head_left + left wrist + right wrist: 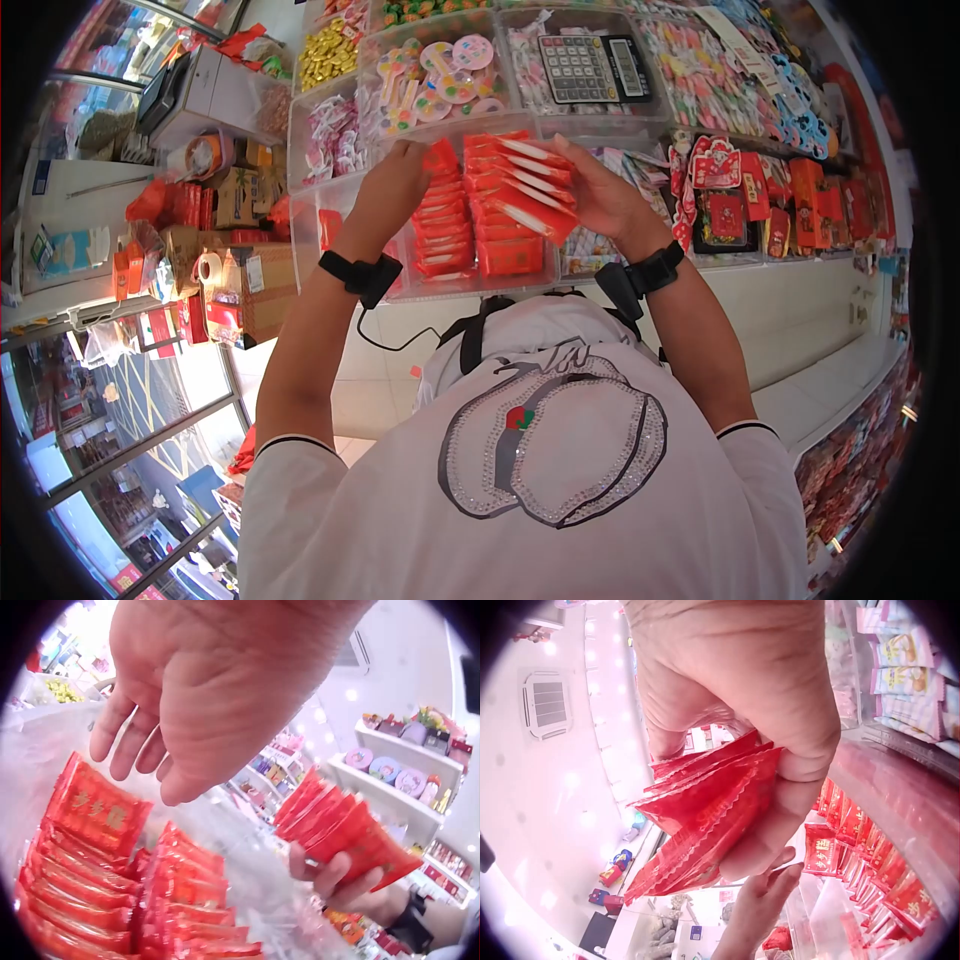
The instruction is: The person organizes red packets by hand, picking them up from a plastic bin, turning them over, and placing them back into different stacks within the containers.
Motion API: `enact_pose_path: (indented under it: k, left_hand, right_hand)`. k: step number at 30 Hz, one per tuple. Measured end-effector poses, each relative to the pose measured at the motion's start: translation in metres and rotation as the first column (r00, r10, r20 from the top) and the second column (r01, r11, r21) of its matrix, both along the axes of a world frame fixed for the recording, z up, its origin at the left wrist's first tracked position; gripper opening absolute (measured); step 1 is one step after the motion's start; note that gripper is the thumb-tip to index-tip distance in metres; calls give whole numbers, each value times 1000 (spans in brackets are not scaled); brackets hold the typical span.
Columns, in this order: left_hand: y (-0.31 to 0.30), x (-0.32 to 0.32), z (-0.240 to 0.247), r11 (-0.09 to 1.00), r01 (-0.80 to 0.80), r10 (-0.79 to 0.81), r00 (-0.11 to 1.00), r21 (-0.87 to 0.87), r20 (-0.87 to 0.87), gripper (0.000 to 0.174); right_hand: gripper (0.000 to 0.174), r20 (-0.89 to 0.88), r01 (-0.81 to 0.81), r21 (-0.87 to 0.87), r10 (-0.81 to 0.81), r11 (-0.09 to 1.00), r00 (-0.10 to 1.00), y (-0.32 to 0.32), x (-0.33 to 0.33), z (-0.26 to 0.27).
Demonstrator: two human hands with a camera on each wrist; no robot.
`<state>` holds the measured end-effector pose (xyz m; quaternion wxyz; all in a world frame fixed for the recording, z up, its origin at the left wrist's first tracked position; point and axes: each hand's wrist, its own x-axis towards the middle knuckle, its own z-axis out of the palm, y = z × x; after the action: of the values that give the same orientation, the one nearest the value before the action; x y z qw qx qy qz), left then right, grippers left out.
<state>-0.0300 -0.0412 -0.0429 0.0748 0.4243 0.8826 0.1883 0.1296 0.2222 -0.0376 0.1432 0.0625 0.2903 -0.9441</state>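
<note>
Several red sealed packets (535,190) are fanned out in my right hand (608,200), which grips them between thumb and fingers. Gold lettering shows on packets like these in the left wrist view. Below, two rows of matching red packets (440,232) stand in a clear plastic bin (400,292). My left hand (392,190) hovers at the far end of the left row, and its loosely bent fingers (126,742) hold nothing. Close under those fingers, one packet (97,806) leans at the end of a row with its face showing.
Beyond the bin are compartments of round lollipops (455,75), gold-wrapped sweets (330,50) and other candy, with a calculator (590,70) lying on top. Red envelopes (725,210) lie to the right. Cardboard boxes (255,290) stand at the left.
</note>
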Motion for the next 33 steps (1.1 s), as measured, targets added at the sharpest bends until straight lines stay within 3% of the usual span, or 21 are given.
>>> enact_pose_path:
  k: [2, 5, 8, 14, 17, 20, 25, 29, 33]
  left_hand:
    - [4, 17, 26, 993, -34, 19, 992, 113, 126, 47]
    - [11, 52, 62, 953, 80, -110, 990, 293, 90, 67]
    - [21, 75, 82, 925, 215, -211, 976, 314, -48, 80]
    - [33, 73, 67, 930, 279, -235, 952, 238, -195, 94]
    - [37, 74, 70, 942, 280, -243, 950, 184, -197, 88]
    - [38, 77, 75, 961, 264, -263, 965, 80, -14, 83]
    - [36, 82, 62, 986, 137, -153, 971, 98, 186, 79]
    - [37, 78, 70, 997, -41, 7, 879, 61, 477, 80]
    - [39, 77, 55, 961, -79, -69, 860, 266, 505, 79]
  right_hand:
    - [63, -5, 8, -20, -8, 1000, 1000, -1, 0, 1]
    - [58, 17, 29, -48, -28, 998, 999, -3, -2, 0]
    - [51, 40, 25, -78, -22, 997, 999, -6, -4, -3]
    - [50, 60, -39, -79, 44, 996, 997, -18, -8, -1]
    - [51, 29, -120, -48, 122, 992, 992, -25, -9, 1]
    - [54, 31, -174, 9, 174, 985, 984, -27, -5, 2]
    - [62, 73, -268, 100, 261, 958, 962, -20, 0, 2]
    - [67, 80, -245, 194, 233, 950, 969, -15, 1, 11]
    - [68, 84, -233, 126, 223, 964, 971, -14, -1, 12]
